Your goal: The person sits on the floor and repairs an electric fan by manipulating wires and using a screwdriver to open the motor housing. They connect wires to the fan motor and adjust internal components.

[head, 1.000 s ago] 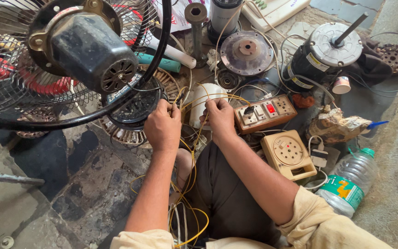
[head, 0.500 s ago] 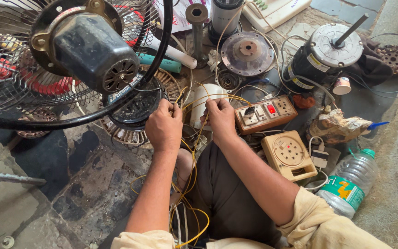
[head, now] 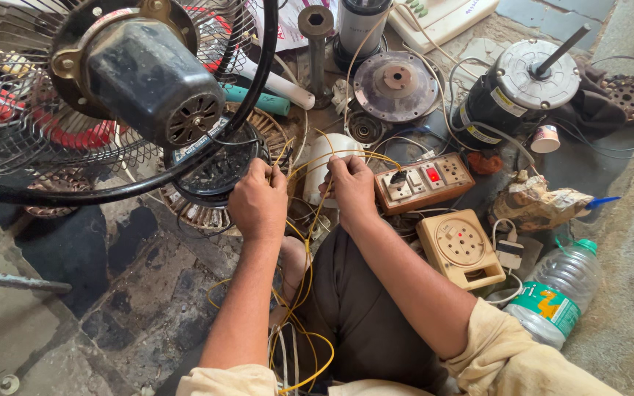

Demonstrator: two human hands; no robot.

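Note:
My left hand [head: 258, 199] and my right hand [head: 350, 187] are close together above my lap, both pinching thin yellow wires [head: 304, 257] that loop down over my knee. The wires run up toward a black fan motor [head: 152, 73] mounted on a wire fan guard [head: 31, 110] at the upper left. A round wound stator [head: 218, 172] lies just beyond my left hand. A white cylinder [head: 322, 167] lies between and behind my hands.
A brown switch board with sockets [head: 423, 183] and a beige round-socket box [head: 460, 248] sit right of my right hand. A second motor with a shaft [head: 515, 84], a metal disc [head: 395, 84], a plastic bottle [head: 555, 293] and crumpled paper [head: 537, 204] lie on the stone floor.
Both hands have stayed on the wires with only small finger movements. The view shifted slightly; nothing else moved.

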